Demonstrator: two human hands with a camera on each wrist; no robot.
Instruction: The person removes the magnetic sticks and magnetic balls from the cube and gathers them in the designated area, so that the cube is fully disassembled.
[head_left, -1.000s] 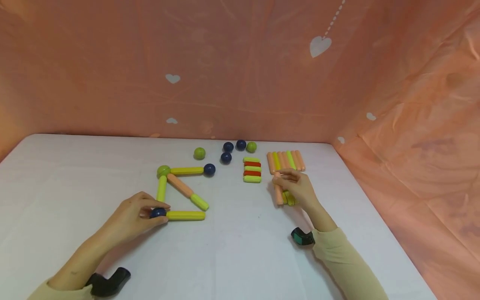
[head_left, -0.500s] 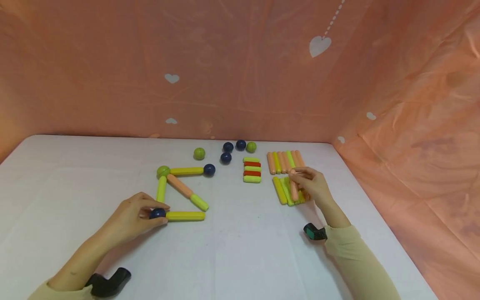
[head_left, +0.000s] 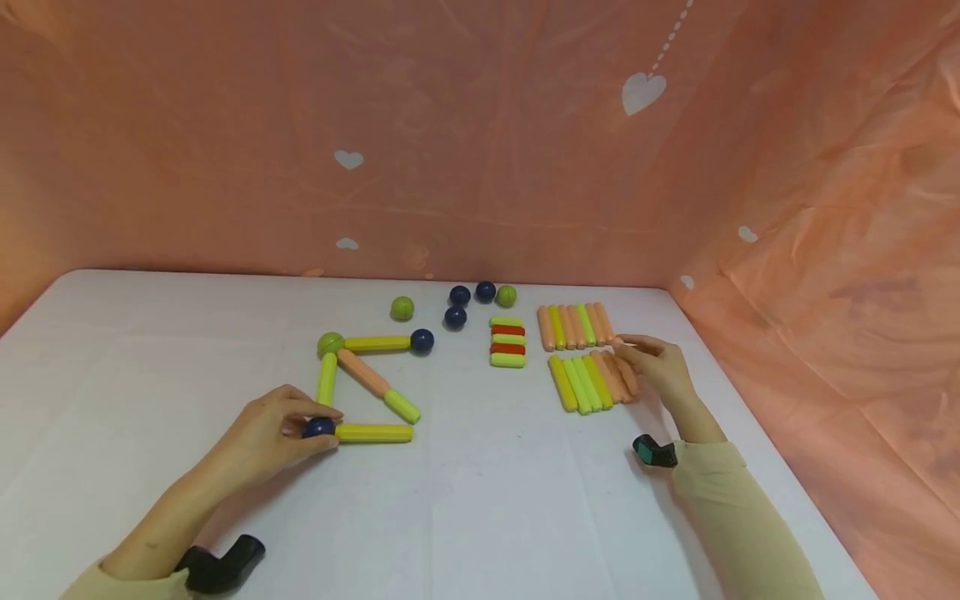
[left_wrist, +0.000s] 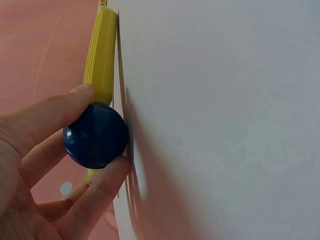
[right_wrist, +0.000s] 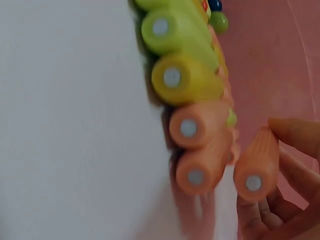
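My left hand (head_left: 258, 437) pinches a dark blue ball (left_wrist: 95, 136) between thumb and fingers. A yellow magnetic stick (head_left: 373, 432) joins that ball on its right, and a lime stick (head_left: 326, 379) runs from it up to a green ball (head_left: 330, 343). From the green ball, another yellow stick (head_left: 377, 342) reaches a second dark blue ball (head_left: 422, 341), and an orange stick (head_left: 363, 372) slants down to a short lime stick (head_left: 402, 406). My right hand (head_left: 663, 375) pinches an orange magnetic stick (right_wrist: 257, 167) at the right end of the near stick row (head_left: 581, 385).
Behind the near row lies a far row of orange, yellow and lime sticks (head_left: 573, 327). Short lime and red sticks (head_left: 507, 342) are stacked to their left. Loose dark blue balls (head_left: 455, 317) and green balls (head_left: 402, 308) sit toward the back edge, before an orange curtain (head_left: 480, 142).
My right hand has carried the orange stick rightward, from the left side of the near row across to its right end. The left hand stays on the dark blue ball.
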